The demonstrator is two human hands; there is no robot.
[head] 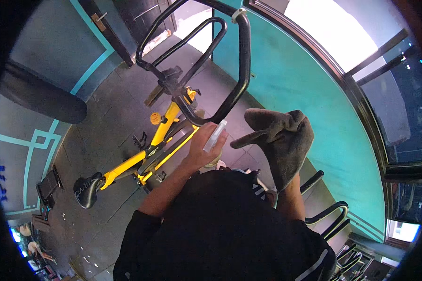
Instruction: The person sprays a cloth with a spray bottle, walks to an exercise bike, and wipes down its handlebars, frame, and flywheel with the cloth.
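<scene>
In my left hand (pixel 201 145) is a small clear plastic container (pixel 215 136), held slanted with its pale end up. That hand is beside the lower bend of the black handlebar (pixel 244 75) of a yellow exercise bike (pixel 163 123); whether they touch cannot be told. A grey-brown cloth (pixel 288 140) covers my right hand, so its fingers are hidden and only the wrist (pixel 291 191) shows. Cloth and hand are raised to the right of the handlebar, apart from it. The bike's black saddle (pixel 88 189) lies to the left.
A teal wall (pixel 323 116) with windows above runs along the right. More black handlebars (pixel 332 214) stand close by my right elbow. A dark padded cylinder (pixel 42 91) juts in at the left, over grey floor tiles (pixel 109 116). A person (pixel 37 247) is far off, lower left.
</scene>
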